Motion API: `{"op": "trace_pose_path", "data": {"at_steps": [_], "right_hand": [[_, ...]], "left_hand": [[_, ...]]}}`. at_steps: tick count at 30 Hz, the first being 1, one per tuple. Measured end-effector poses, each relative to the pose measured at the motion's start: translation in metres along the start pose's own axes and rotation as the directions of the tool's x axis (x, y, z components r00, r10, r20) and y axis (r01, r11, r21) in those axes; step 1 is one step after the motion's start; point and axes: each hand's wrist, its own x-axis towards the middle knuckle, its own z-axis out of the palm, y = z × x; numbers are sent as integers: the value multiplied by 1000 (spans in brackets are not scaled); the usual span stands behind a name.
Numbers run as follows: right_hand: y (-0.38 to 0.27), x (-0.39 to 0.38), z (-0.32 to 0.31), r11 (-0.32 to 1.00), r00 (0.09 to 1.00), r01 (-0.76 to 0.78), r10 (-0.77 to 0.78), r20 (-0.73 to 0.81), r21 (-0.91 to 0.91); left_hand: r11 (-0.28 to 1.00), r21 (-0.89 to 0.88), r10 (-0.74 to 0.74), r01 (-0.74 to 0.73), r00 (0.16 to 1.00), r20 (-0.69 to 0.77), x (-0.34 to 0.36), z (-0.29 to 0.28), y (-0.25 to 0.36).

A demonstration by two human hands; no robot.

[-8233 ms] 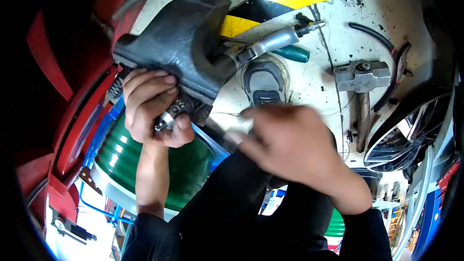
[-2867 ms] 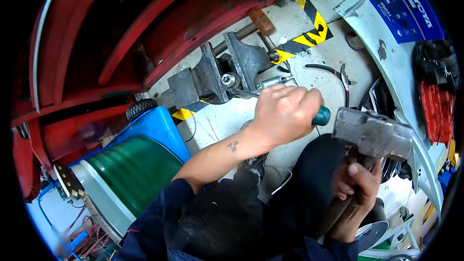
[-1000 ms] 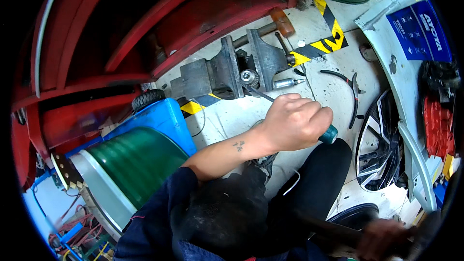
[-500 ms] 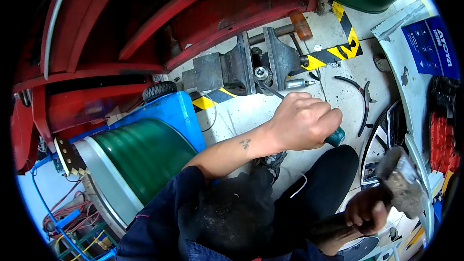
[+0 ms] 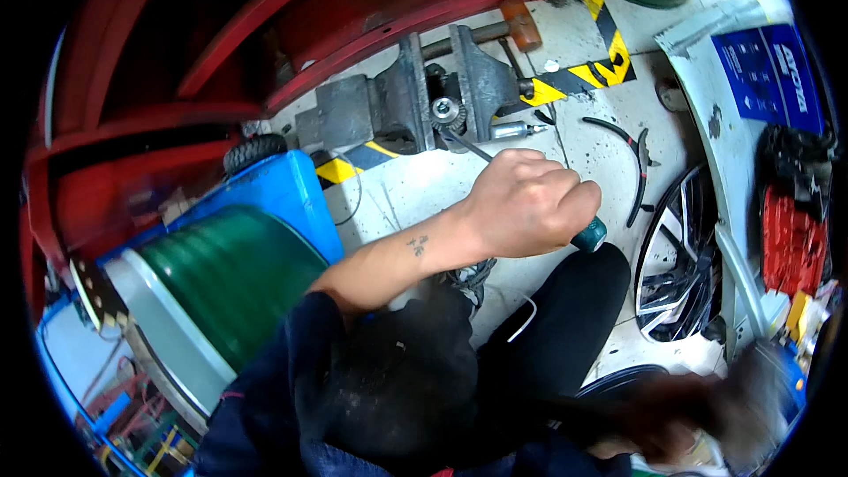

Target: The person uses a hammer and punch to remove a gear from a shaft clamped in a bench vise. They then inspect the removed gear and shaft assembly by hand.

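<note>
My left hand (image 5: 530, 205) is closed around a screwdriver with a green handle (image 5: 590, 236). Its metal shaft (image 5: 468, 147) runs up and left to a small toothed metal gear (image 5: 447, 112), where the tip seems to touch the lower side. The gear sits between the jaws of a grey bench vise (image 5: 477, 79). Low at the right, my right hand (image 5: 667, 415) grips a hammer (image 5: 755, 402); both are smeared by motion, and the fingers show poorly.
An orange-headed mallet (image 5: 521, 25) lies behind the vise. Black pliers (image 5: 640, 163) and a wheel rim (image 5: 676, 256) are to the right, beside a pale metal panel (image 5: 720, 159). A green drum (image 5: 234, 278) stands at left, below a red metal frame (image 5: 353, 66).
My right hand and the hammer have swung down and outward to the right, now blurred. The whole scene has shifted slightly left and up. My left hand keeps the screwdriver at the gear.
</note>
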Motion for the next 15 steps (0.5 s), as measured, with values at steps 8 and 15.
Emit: {"op": "trace_pose_path", "data": {"at_steps": [8, 15], "right_hand": [[15, 25, 74, 132, 847, 50, 520, -112, 990], [30, 18, 57, 158, 844, 247, 451, -292, 956]], "left_hand": [[995, 70, -71, 66, 994, 81, -26, -16, -3], [1000, 21, 9, -11, 997, 83, -22, -25, 3]]}}
